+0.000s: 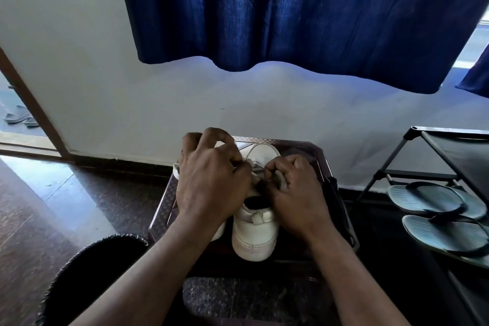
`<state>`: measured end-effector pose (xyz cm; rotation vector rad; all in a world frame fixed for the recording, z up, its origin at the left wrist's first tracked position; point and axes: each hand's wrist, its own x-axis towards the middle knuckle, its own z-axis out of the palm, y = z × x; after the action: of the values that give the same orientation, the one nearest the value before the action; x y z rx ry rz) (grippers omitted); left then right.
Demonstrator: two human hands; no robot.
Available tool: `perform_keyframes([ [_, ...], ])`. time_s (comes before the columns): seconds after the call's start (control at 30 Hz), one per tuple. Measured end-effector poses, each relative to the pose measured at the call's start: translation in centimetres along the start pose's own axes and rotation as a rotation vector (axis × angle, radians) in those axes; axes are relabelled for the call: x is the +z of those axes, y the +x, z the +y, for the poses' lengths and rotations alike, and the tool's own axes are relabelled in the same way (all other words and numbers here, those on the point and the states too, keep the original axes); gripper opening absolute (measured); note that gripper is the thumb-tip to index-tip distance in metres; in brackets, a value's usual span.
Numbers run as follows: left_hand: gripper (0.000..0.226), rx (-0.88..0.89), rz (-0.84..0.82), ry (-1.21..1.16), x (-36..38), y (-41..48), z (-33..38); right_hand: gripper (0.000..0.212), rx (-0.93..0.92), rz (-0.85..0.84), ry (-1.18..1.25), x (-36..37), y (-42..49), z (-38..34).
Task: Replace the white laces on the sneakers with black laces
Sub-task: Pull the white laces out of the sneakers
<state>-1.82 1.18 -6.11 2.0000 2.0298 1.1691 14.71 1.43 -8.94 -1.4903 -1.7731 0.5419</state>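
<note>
Sneakers (260, 219): white pair, parked side by side on a small dark surface (162, 204) with a patterned metal rim, heels toward us.
Right sneaker (254, 239): the one we see best, with the heel, collar and dark opening in plain view.
Left sneaker (176, 168): mostly buried under the left forearm and hand; only a bit of white pokes out at the far left and near the wrist.
White lace (265, 145): still on the right sneaker, and a loop of it arcs up just beyond the knuckles of both hands.
Left hand (211, 180): knuckles up, fingers curled, pinching the white lace at the eyelet area.
Right hand (296, 193): fingers curled tight onto the upper of the right sneaker, right next to the left hand. We can't tell whether it also has lace in the grip.
Dark strip (341, 209): lies along the right edge of the surface. It could be the black laces, but honestly we can't tell.
Curtain (291, 8): deep blue, hanging over the pale wall behind.
Shoe rack (397, 156): black frame to the right, with two grey flip-flops (434, 198) on it.
Floor (39, 206): dark polished stone.
Doorway side: a pair of sandals (18, 117) sits on the ground at far left.
</note>
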Motion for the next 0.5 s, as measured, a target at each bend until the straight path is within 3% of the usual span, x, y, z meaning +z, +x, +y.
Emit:
perform_keyframes([
  [0.13, 0.023, -0.024, -0.048, -0.055, 0.0, 0.6, 0.0, 0.014, 0.015, -0.043, -0.002, 0.0, 0.4, 0.1],
  [0.27, 0.024, 0.041, -0.002, 0.047, -0.4, -0.2, 0.4, 0.010, -0.020, 0.067, 0.044, 0.3, 0.6, -0.8],
  [0.3, 0.022, 0.064, 0.012, 0.075, -0.4, -0.4, 0.5, 0.010, 0.017, 0.115, 0.191, 0.4, 0.7, -0.9],
  [0.4, 0.017, 0.103, 0.030, 0.109, -0.4, -0.5, 0.3, 0.010, 0.274, 0.243, 0.947, -0.5, 0.8, -1.5],
  [0.43, 0.016, 0.114, 0.031, 0.114, -0.4, -0.5, 0.2, 0.018, 0.347, 0.278, 1.126, -1.1, 0.7, -1.8],
  [0.5, 0.016, 0.134, 0.032, 0.129, -0.3, -0.6, 0.2, 0.038, 0.420, 0.312, 1.255, -2.1, 0.6, -1.8],
])
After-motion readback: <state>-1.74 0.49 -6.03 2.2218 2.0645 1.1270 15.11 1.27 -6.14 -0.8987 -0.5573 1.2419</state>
